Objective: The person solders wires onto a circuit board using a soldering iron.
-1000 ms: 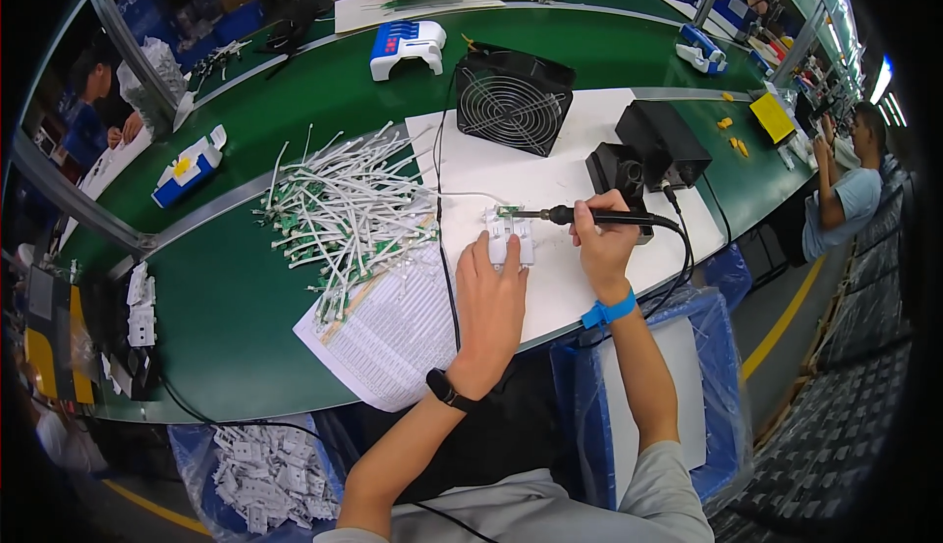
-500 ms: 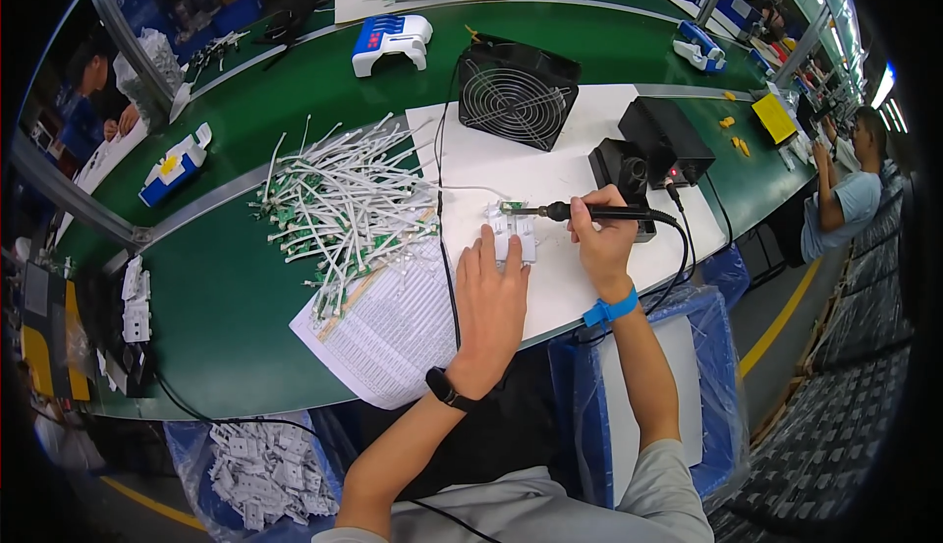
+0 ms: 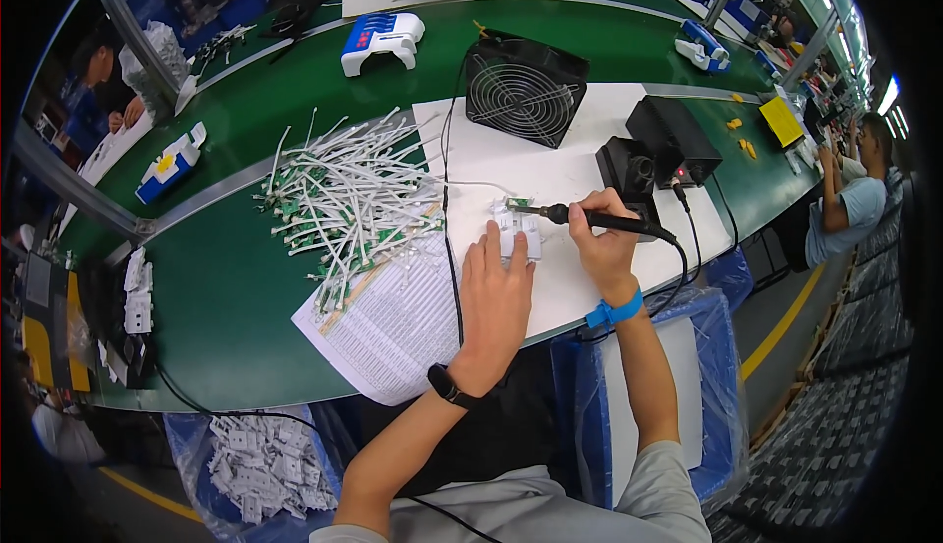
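Lower left of the frame, a blue bin (image 3: 211, 435) under the bench edge holds a heap of white plastic parts (image 3: 257, 455), piled loose. Up on the green bench (image 3: 226, 287), left of centre, a big tangle of white cables with small green boards (image 3: 349, 199) spreads out, and just below it a printed sheet (image 3: 393, 317) lies partly over the bench edge.

Centre frame now: the left hand (image 3: 494, 297) lies flat, fingers together and stretched forward, pressing down on a small white holder (image 3: 518, 231) that sits on the white mat (image 3: 580, 165). The fingertips cover the near part of the holder; a dark watch band wraps the wrist.

Just right of it, the right hand (image 3: 601, 248) is clamped around a black soldering iron (image 3: 599, 219), pen-style, the tip pointing left and meeting a small green board (image 3: 519, 203) at the holder's upper end. A blue wrist strap (image 3: 614, 309) sits on that wrist, and the iron's cord curls off to the right.

Above the hands, a black fan (image 3: 524, 91) stands tilted on the mat. To the right, the black soldering station (image 3: 668, 140) sits at the mat's edge. Lower right, below the bench, another blue bin (image 3: 722, 366) shows a pale lining; what it holds I cannot tell.
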The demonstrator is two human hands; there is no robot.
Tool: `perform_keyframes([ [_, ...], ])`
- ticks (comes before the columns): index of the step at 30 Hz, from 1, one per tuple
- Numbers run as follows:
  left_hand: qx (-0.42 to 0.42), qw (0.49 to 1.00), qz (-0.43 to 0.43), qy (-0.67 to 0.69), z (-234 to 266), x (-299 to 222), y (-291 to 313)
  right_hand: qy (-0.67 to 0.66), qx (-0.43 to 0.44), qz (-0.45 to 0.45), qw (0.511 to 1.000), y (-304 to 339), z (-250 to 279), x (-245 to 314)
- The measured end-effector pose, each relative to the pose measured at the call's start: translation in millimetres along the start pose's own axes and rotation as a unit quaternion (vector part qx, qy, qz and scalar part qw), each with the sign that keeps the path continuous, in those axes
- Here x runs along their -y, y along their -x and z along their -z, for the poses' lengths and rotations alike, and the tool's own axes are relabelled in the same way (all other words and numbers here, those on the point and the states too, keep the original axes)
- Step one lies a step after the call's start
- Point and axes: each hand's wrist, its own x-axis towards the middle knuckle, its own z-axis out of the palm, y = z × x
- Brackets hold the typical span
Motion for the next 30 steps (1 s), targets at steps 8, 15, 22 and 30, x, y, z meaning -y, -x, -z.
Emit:
perform_keyframes([
  [8, 0.005, 1.000, 0.000, 0.001, -0.9, 0.3, -0.8, 0.002, 0.000, -0.010, 1.000, 1.5, -1.2, -2.0],
  [15, 0.007, 1.000, 0.005, 0.006, -0.4, 0.1, -0.4, -0.065, -0.107, -0.053, 0.991, 9.1, 8.5, -17.3],
  [22, 0.005, 1.000, 0.008, 0.012, -0.3, 0.6, 0.5, -0.069, -0.091, -0.017, 0.993, 4.3, 5.7, -11.4],
  [30, 0.002, 1.000, 0.012, 0.023, -0.3, 1.9, 1.2, -0.045, -0.072, -0.015, 0.996, 4.2, 5.1, -12.1],
])
